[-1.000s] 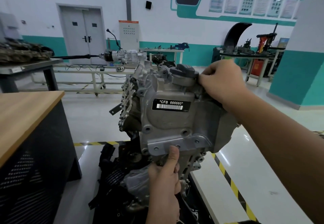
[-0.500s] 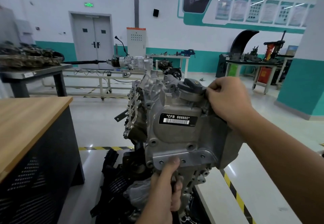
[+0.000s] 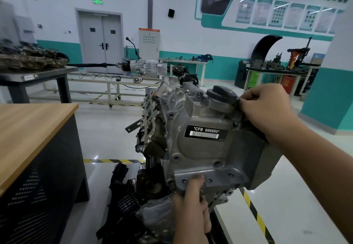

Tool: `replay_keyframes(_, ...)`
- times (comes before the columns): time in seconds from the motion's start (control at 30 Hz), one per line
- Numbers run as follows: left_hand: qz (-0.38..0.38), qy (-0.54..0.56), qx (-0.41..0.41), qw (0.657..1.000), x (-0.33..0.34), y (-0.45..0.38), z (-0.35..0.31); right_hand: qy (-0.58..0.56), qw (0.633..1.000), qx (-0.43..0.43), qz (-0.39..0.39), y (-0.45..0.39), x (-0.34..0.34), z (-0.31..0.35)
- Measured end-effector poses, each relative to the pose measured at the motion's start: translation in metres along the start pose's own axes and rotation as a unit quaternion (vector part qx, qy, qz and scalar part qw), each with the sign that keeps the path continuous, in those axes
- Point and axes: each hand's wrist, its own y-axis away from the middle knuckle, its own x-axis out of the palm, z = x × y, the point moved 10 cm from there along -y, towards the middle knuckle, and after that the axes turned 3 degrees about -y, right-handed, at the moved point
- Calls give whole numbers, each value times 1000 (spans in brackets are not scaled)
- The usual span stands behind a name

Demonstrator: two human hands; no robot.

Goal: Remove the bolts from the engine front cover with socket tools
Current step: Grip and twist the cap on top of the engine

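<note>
Both hands grasp the engine front cover [image 3: 206,148], a grey casting with a black label, held up in front of the engine [image 3: 145,201]. The left hand [image 3: 191,205] grips its bottom edge, thumb on the face. The right hand [image 3: 265,108] clutches the top right corner beside the black cap [image 3: 222,93].

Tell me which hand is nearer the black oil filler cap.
Right. The right hand grips the front cover's top edge with fingertips touching the black oil filler cap; the left hand grips the cover's bottom edge, well below.
</note>
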Motion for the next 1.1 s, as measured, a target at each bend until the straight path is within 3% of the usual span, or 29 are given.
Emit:
replay_keyframes(0.17, -3, -16, -4, 1000, -3, -2, 2, 0, 1000, -6, 24, -1, 4, 1)
replay_keyframes(0.3, -4, -30, -1, 1000, -3, -3, 0, -59, 995, 56, 56, -5, 6, -12)
replay_keyframes(0.47, -18, -26, 2, 999, -2, 1, -2, 55, 997, -18, 44, -1, 8, 7)
replay_keyframes(0.73, 4, -36, 20, 999, 0, 4, -3, -16, 999, -8, 36, -2, 6, 0)
replay_keyframes(0.93, -18, -15, 41, 999, 3, 5, -8, -9, 999, 24, 38, -6, 2, -5)
replay_keyframes(1.1, -13, -18, 24, 999, 0, 5, -4, 38, 999, -13, 36, -3, 10, 1)
